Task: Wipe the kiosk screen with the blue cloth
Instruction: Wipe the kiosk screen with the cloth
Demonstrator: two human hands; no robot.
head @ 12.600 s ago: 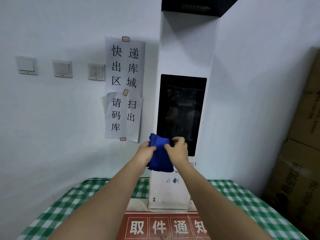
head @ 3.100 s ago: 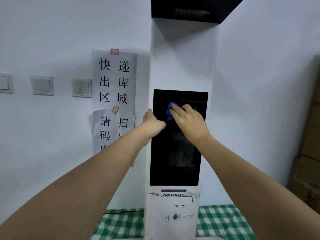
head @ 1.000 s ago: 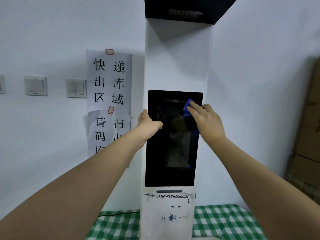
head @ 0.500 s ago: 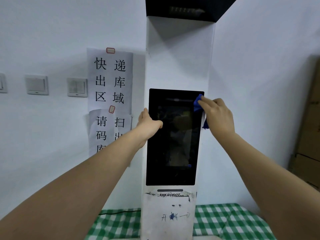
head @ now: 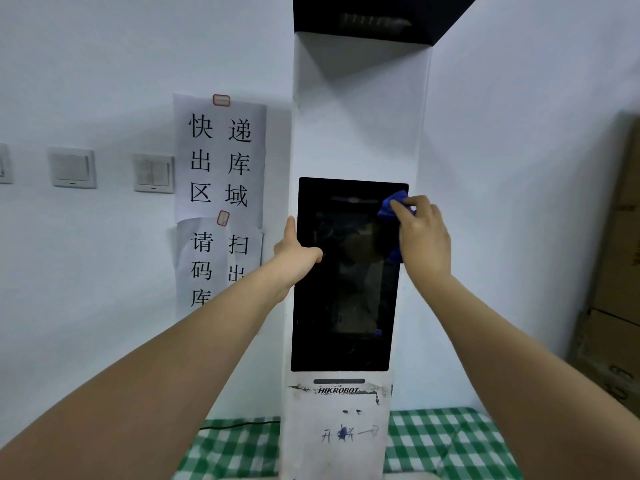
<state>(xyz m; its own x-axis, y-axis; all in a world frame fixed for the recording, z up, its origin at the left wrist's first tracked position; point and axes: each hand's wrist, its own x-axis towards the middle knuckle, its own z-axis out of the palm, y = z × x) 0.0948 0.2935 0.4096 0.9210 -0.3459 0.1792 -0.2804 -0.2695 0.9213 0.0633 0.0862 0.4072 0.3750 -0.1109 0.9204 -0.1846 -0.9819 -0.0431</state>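
Observation:
A tall white kiosk [head: 356, 133] stands against the wall, with a dark screen [head: 346, 289] set in its front. My right hand [head: 422, 233] holds the blue cloth [head: 394, 202] against the screen's upper right corner. The cloth shows above my fingertips and below my palm; the rest is hidden under the hand. My left hand [head: 294, 254] grips the kiosk's left edge at mid-screen height, thumb lying on the glass and the fingers round the side.
Paper notices [head: 221, 161] and wall switches [head: 154, 173] are on the wall to the left. Cardboard boxes [head: 616, 271] are stacked at the right. Below lies a green checked tablecloth [head: 446, 441] with a black cable [head: 239, 426] behind it.
My right hand slid the cloth rightward along the top of the screen to its right edge, then came back slightly left. My left hand kept its grip on the kiosk edge.

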